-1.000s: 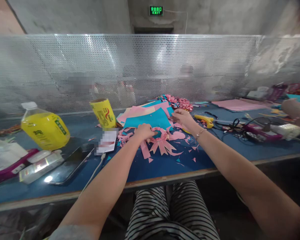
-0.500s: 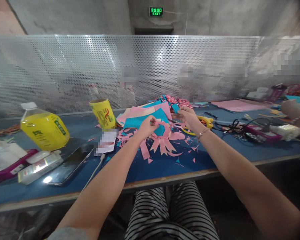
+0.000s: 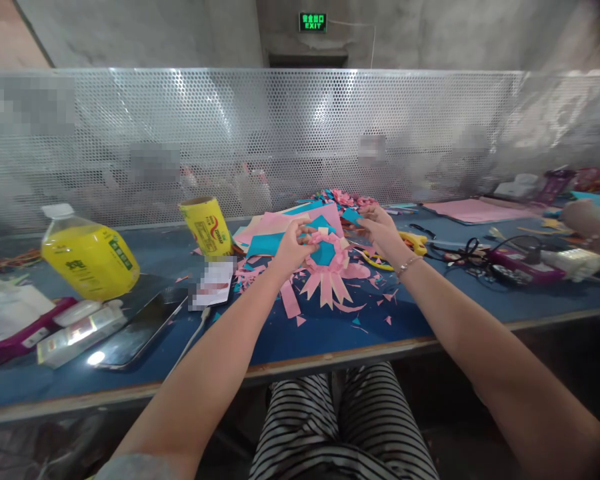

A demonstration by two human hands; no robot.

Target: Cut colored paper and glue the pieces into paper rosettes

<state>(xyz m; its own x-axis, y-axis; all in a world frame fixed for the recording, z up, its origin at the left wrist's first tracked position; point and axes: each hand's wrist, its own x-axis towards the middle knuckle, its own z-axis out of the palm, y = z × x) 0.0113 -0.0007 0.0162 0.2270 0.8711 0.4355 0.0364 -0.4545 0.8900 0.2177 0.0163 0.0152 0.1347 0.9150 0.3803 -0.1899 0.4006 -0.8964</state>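
Note:
My left hand (image 3: 295, 248) pinches the left edge of a paper rosette (image 3: 336, 265). The rosette is a pink and cream ring with ribbon-like tails hanging toward me, and blue shows through its middle. Up and to the right, my right hand (image 3: 377, 229) holds a small piece of blue paper (image 3: 351, 216) between thumb and fingers, apart from the rosette. Behind both hands lie sheets of pink paper (image 3: 280, 225) and blue paper (image 3: 266, 245). Pink and blue scraps are scattered around the rosette.
Yellow-handled scissors (image 3: 413, 243) lie beside my right wrist. On the left are a yellow bottle (image 3: 93, 260), a yellow can (image 3: 207, 227) and a dark phone (image 3: 140, 330). Paper flowers (image 3: 345, 197) are piled behind the sheets. A perforated metal screen (image 3: 280, 120) borders the table; another person's hand (image 3: 585, 220) is at far right.
My left hand has shifted slightly, its fingers spreading a little along the rosette's edge. The rosette has turned slightly, its front facing me more. My right hand still holds the blue piece, slightly lower.

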